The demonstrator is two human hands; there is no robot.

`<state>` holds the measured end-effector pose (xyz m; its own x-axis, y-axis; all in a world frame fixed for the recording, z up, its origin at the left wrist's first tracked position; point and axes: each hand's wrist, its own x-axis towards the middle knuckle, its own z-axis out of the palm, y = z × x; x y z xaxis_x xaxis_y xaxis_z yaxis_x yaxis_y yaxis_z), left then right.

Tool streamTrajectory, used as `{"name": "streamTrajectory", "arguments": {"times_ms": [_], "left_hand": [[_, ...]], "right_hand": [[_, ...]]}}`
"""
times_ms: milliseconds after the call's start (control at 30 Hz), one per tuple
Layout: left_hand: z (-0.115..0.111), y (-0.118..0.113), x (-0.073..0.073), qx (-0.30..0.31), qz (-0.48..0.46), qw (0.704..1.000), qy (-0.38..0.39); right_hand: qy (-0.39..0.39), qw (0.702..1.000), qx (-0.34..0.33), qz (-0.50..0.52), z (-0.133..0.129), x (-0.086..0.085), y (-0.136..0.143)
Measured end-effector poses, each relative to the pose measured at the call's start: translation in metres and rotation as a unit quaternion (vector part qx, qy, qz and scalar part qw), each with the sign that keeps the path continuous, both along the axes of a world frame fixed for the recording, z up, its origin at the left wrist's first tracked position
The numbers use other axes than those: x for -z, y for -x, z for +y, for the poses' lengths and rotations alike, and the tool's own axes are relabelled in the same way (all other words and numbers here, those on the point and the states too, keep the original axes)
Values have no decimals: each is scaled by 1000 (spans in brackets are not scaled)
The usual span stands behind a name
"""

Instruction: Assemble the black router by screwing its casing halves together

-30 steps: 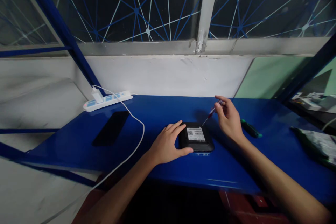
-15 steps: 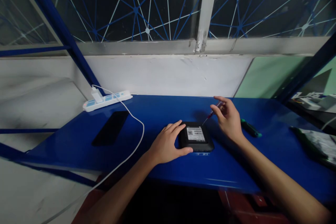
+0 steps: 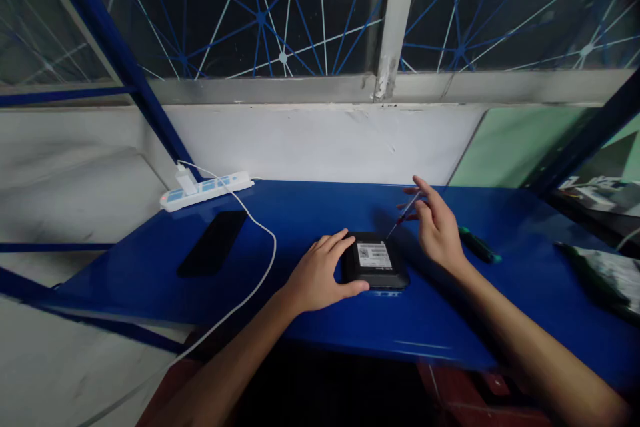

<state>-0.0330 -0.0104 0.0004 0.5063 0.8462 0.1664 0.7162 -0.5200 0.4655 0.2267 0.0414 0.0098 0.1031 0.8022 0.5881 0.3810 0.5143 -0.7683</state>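
Observation:
A flat black box-shaped device [image 3: 354, 272] with a white printed label [image 3: 374, 256] on top lies on the blue table. My left hand [image 3: 323, 275] grips its left side, fingers over the far left corner and thumb along the near edge. In my right hand [image 3: 440, 230] is a slim screwdriver [image 3: 409, 205], held at a slant by its handle. Its thin shaft points down to the device's far right corner, where the tip meets the top face near the label. Whether it sits in a screw is too small to tell.
A green-and-black handled tool [image 3: 479, 245] lies right of my right hand. Toward the left are a black phone-like slab [image 3: 213, 243] and a white power strip [image 3: 207, 191] with a white cable [image 3: 274, 240] crossing the table. A silvery bag [image 3: 607, 273] rests at the far right.
The fingers of my right hand have shifted on the screwdriver handle, the index finger rising and the thumb moving right. My left hand and the device keep their places.

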Motion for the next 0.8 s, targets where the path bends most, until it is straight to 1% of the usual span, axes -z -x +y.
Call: {"name": "streamTrajectory", "arguments": {"times_ms": [200,400,467,600,667,733,800], "left_hand": [[0,0,0,-5,6,1000,6],[1,1,1,0,-4,1000,-2],[1,1,2,0,-5,1000,-4],[2,1,3,0,2,1000,3],[2,1,4,2,1,1000,1],[2,1,5,6,-3,1000,-1],[3,1,4,9,-6,1000,2]], "right_hand": [[12,1000,19,19,3,-1,0],[0,997,81,-16,5,-4,-3],[1,997,74,-19,4,-2,-4],[6,1000,28,10,5,3,-3],[9,1000,18,19,5,4,-3],[12,1000,23,14,6,4,-2],[10,999,42,2,5,2,-1]]}}
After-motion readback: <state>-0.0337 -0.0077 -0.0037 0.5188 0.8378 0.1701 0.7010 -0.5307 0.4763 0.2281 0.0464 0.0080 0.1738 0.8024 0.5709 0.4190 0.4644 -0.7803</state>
